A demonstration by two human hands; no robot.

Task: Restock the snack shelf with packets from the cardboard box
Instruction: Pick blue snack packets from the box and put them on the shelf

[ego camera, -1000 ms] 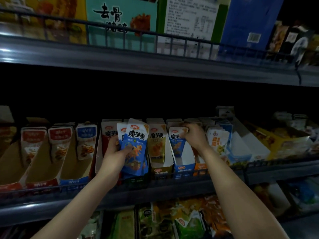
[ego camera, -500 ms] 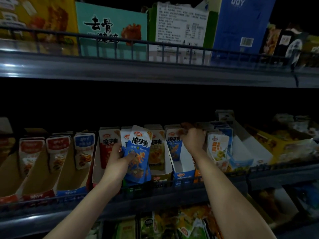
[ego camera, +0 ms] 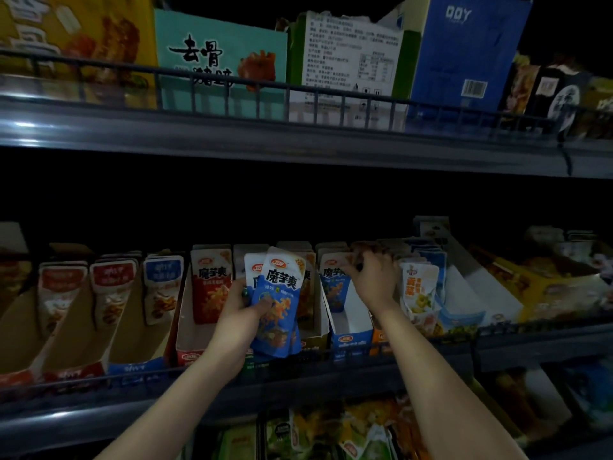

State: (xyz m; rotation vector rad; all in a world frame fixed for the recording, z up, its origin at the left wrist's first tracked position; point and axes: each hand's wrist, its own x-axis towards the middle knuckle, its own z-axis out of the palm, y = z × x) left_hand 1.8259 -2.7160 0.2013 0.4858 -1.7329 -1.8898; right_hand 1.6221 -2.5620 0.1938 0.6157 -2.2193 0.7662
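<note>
Before the middle shelf, the blue packets [ego camera: 275, 303] are fanned in the left hand [ego camera: 237, 322], its thumb clamped across the front one. Apart to the right, the right hand [ego camera: 373, 280] curls over the standing packets [ego camera: 331, 287] in the blue tray [ego camera: 351, 340]; whether it pinches one cannot be told. The loosely stacked rear packets may slip from the grip, and a hard shove could topple the standing row.

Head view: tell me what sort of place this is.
Probably a shop's snack aisle: tiered shelves with wire rails, rows of packets standing in open display cartons, and large boxes stacked above. The left hand holds blue packets at the shelf.
</note>
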